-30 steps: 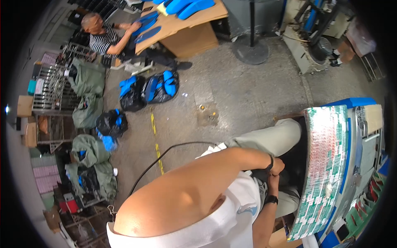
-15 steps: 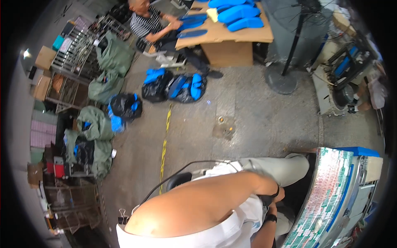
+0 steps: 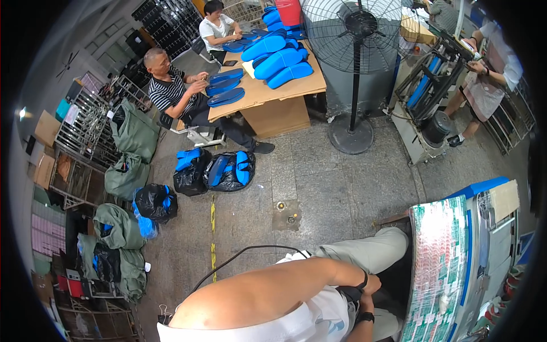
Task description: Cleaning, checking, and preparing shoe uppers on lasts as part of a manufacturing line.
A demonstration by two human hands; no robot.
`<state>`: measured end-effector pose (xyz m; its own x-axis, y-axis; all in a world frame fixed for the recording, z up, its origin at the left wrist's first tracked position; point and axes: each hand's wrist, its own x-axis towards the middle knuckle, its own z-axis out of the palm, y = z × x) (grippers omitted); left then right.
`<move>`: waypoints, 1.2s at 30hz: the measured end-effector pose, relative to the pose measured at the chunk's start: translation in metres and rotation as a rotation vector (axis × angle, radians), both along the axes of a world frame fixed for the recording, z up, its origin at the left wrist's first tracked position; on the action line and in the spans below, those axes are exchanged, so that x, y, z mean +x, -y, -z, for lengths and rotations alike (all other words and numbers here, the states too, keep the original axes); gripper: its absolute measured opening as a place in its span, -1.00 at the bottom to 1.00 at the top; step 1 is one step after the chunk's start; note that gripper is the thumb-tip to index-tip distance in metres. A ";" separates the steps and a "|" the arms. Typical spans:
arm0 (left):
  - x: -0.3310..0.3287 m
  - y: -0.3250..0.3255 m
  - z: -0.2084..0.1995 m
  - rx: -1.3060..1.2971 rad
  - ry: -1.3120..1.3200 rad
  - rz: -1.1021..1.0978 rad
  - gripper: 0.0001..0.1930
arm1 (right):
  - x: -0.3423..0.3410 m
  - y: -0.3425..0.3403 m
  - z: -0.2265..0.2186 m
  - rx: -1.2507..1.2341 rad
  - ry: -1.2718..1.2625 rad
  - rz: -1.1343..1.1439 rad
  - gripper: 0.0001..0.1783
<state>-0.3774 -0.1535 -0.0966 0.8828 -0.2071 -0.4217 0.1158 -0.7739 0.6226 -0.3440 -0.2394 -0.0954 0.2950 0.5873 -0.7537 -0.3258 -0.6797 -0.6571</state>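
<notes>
Low in front of my lap, my left hand (image 3: 372, 283) and my right hand (image 3: 366, 302) are close together, seemingly touching. Both look curled and closed, but the fingers are mostly hidden and I cannot make out what is in them. A black band circles my left wrist, and a dark watch (image 3: 365, 317) is on my right. Beside the hands, against my white shirt, is a black object (image 3: 350, 294) of unclear kind. To their right rises a bench edge covered with printed green-and-white sheeting (image 3: 437, 262).
Ahead, two people sit at a cardboard-topped table (image 3: 268, 98) bearing blue insoles (image 3: 278, 62). A large pedestal fan (image 3: 353, 134) stands beside it. Another person works at a machine (image 3: 424, 108) on the right. Black bags (image 3: 191, 178) and green sacks (image 3: 132, 134) line the left floor.
The view has tilted upward, so the table, the fan and more people show. My hands stay together in much the same pose. The seated person in stripes has moved their hands off the insoles.
</notes>
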 end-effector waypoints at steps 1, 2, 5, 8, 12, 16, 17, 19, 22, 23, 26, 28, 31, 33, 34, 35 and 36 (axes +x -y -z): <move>-0.003 -0.005 -0.001 0.009 -0.011 -0.009 -0.77 | -0.005 -0.005 -0.001 0.011 0.010 -0.033 -0.53; -0.006 -0.008 -0.002 0.037 -0.033 -0.031 -0.77 | -0.010 -0.009 -0.002 0.021 0.020 -0.066 -0.53; -0.009 -0.016 -0.008 0.042 -0.049 -0.034 -0.77 | -0.019 -0.009 -0.003 0.029 0.065 -0.128 -0.52; -0.005 -0.021 -0.015 -0.004 -0.053 -0.005 -0.77 | -0.020 0.017 0.000 0.003 0.122 -0.158 -0.52; -0.007 -0.022 -0.005 -0.033 -0.061 -0.027 -0.75 | -0.019 0.041 0.036 0.051 0.180 -0.227 -0.48; -0.003 -0.020 0.005 -0.064 -0.055 -0.038 -0.74 | -0.013 0.052 0.057 -0.072 0.339 -0.385 -0.48; -0.008 -0.023 0.010 -0.059 -0.069 -0.063 -0.74 | -0.017 0.046 0.053 -0.063 0.331 -0.397 -0.48; -0.006 -0.024 0.004 -0.078 -0.079 -0.019 -0.73 | -0.015 0.044 0.041 -0.114 0.313 -0.357 -0.49; -0.008 -0.028 0.008 -0.107 -0.066 -0.069 -0.72 | -0.019 0.030 0.023 -0.098 0.310 -0.375 -0.49; -0.005 -0.028 0.007 -0.091 -0.050 -0.075 -0.72 | -0.017 0.027 0.020 -0.097 0.308 -0.373 -0.49; -0.003 -0.026 -0.003 -0.054 -0.083 -0.001 -0.70 | -0.017 0.029 0.011 -0.070 0.312 -0.351 -0.49; 0.000 -0.025 -0.009 -0.049 -0.096 -0.017 -0.68 | -0.015 0.030 0.008 -0.043 0.330 -0.315 -0.49; -0.014 -0.034 -0.003 -0.112 -0.037 0.017 -0.69 | -0.034 0.019 -0.003 -0.115 0.251 -0.273 -0.50; -0.008 -0.033 -0.019 -0.093 -0.027 0.075 -0.69 | -0.022 0.042 0.035 -0.097 0.280 -0.443 -0.54; -0.009 -0.037 -0.024 -0.110 -0.035 0.069 -0.69 | -0.025 0.041 0.059 0.009 0.290 -0.372 -0.56; -0.013 -0.044 -0.025 -0.124 -0.056 0.047 -0.69 | -0.029 0.041 0.069 0.122 0.297 -0.318 -0.57; -0.017 -0.048 -0.029 -0.152 -0.088 0.018 -0.70 | -0.034 0.043 0.067 0.114 0.298 -0.246 -0.57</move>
